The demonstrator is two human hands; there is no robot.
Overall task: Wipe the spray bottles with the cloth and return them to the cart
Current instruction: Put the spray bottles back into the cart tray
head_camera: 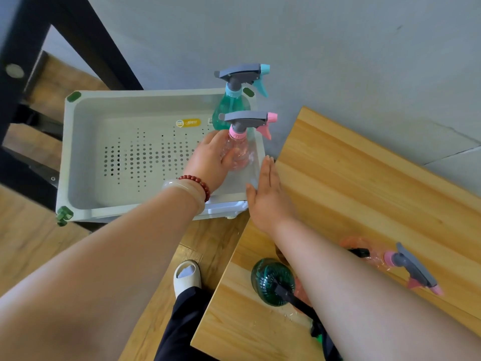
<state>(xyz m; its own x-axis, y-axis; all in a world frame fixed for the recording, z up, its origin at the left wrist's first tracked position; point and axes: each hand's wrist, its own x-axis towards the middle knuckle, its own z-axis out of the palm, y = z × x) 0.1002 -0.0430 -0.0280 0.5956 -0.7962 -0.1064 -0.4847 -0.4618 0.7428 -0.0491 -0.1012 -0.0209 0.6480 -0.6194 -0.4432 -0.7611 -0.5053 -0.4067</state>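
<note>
A pink spray bottle (240, 149) stands upright at the right end of the grey cart tray (83, 152), and my left hand (210, 157) grips its clear body. Behind it a teal spray bottle (229, 108) stands in the tray's far right corner. My right hand (268, 194) is flat with straight fingers against the tray's right wall, holding nothing. On the wooden table (351, 183) a second pink bottle (390, 259) lies on its side, and a dark green bottle (270, 281) lies near the table's left edge, partly behind my right forearm. No cloth is in view.
The tray's perforated floor is bare to the left of the bottles. A black metal frame (15, 100) stands to the left of the cart. A grey wall runs behind. My foot in a white slipper (187, 277) is on the wooden floor between cart and table.
</note>
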